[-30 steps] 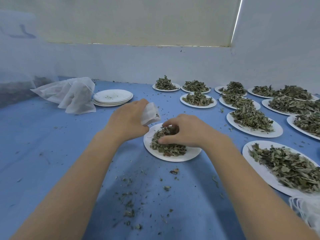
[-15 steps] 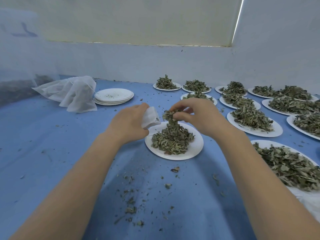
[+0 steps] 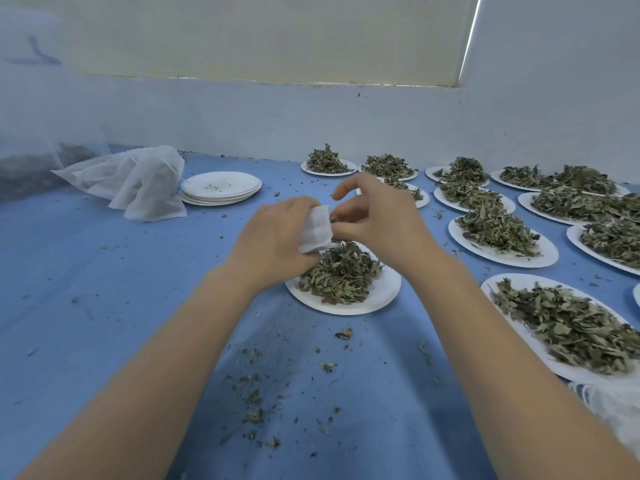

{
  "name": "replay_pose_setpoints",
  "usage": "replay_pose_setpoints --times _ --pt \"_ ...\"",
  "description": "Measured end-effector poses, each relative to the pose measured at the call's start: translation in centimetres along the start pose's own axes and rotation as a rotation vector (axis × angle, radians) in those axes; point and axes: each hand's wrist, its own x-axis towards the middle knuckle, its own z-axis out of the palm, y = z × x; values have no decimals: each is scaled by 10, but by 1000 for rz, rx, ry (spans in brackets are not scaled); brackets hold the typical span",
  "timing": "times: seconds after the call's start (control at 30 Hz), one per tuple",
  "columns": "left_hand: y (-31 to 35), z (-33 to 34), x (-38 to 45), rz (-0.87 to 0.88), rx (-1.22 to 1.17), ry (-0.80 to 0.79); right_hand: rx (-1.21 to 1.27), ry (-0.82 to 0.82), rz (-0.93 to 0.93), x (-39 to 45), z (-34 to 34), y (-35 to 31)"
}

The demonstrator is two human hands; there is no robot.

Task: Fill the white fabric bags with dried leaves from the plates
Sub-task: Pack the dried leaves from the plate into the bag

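While gripped, small white bag (image 3: 317,233), crumpled.

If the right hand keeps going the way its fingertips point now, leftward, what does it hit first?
Most likely the small white fabric bag held in the left hand. The right hand has its fingertips already at the bag's mouth, apparently touching it; exact depth is unclear.

pale wall (image 3: 346,116), blue table covering (image 3: 104,306), bright light strip (image 3: 469,39)

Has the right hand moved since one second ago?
Yes. The right hand rose off the leaf pile on the near plate and went left, meeting the small white bag.
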Motion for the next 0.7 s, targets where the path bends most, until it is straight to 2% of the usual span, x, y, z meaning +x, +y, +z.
replay_pose_setpoints --times 0.17,0.27,0.37,0.5,0.6,0.7 --pt "8 4 0 -22 -32 38 51 96 26 0 15 -4" --pt "6 2 1 -51 -57 32 140 -36 52 -2 13 -7" --pt "3 1 1 -66 -71 22 117 -192 80 -2 9 -9" --pt "1 -2 0 -65 -126 40 253 -275 118 -2 5 -5" --pt "-2 -5 0 -67 -121 21 301 -243 116 -1 -1 -1" --pt "-9 -5 1 -64 -14 -20 259 -92 106 1 -7 2"
